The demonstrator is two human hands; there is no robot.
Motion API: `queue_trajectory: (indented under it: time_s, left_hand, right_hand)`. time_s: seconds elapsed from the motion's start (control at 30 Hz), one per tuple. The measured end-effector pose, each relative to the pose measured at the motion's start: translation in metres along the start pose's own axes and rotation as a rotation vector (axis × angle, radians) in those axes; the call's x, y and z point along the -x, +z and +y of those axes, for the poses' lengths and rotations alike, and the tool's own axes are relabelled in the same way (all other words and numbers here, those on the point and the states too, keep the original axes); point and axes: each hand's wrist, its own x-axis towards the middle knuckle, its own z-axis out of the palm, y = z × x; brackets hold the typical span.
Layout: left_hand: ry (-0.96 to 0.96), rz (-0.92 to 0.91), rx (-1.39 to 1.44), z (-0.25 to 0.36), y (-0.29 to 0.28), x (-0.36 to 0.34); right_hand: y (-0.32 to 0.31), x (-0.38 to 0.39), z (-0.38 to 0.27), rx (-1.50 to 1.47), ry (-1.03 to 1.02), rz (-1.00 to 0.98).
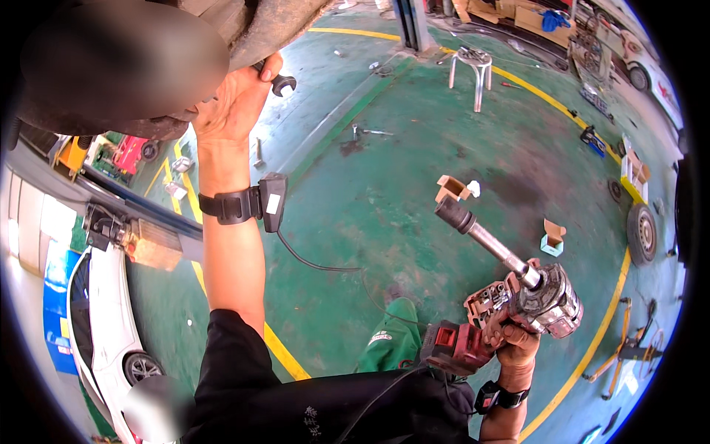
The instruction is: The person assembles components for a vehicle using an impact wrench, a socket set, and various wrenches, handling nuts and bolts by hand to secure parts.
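Note:
Overhead at the upper left is a dark vehicle underside [270, 18], part of it blurred. My left hand [229, 103] is raised against it, fingers closed round a dark wrench [283, 85] whose jaw shows beside my fingertips. At the lower right my right hand [518, 340] grips a silver-bodied impact wrench [555, 300] with a red and black battery [451, 344]. A long extension with a black socket [455, 214] points up to the left from it. A grimy metal piece [484, 303] sits beside the tool at my fingers; how it is held I cannot tell.
On the green floor lie small open boxes [552, 238], loose tools [366, 133] and a wheel [640, 233]. A stool [473, 61] stands behind, near a lift post [414, 29]. A white car [111, 318] is at the left, a yellow stand [614, 355] at the right.

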Motion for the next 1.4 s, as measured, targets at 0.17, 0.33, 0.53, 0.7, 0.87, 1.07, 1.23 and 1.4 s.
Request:
queue_trajectory:
  time_s: [0.17, 0.33, 0.53, 0.7, 0.87, 1.07, 1.23, 1.4]
  left_hand:
    - [0.03, -0.183, -0.155, 0.005, -0.012, -0.002]
    - [0.041, -0.117, -0.232, 0.007, -0.015, -0.005]
    - [0.037, -0.044, -0.365, 0.013, -0.024, 0.003]
    - [0.031, -0.022, -0.395, 0.005, -0.033, 0.004]
    - [0.022, -0.029, -0.391, 0.005, -0.04, -0.01]
    - [-0.006, -0.066, -0.328, -0.002, -0.052, -0.014]
    - [-0.04, -0.111, -0.256, -0.023, -0.065, -0.007]
    - [-0.025, -0.177, -0.281, -0.048, -0.078, 0.01]
  right_hand:
    - [0.031, 0.004, -0.008, 0.072, -0.149, -0.006]
    - [0.082, 0.001, -0.025, 0.146, -0.328, -0.097]
    - [0.138, 0.008, -0.041, 0.273, -0.43, 0.021]
    - [0.159, 0.016, -0.047, 0.503, -0.551, 0.196]
    - [0.183, 0.017, -0.055, 0.466, -0.541, 0.247]
    - [0.206, 0.01, -0.055, 0.342, -0.6, 0.218]
    - [0.205, 0.007, -0.05, 0.26, -0.584, 0.157]
    - [0.217, 0.003, -0.05, 0.394, -0.575, 0.161]
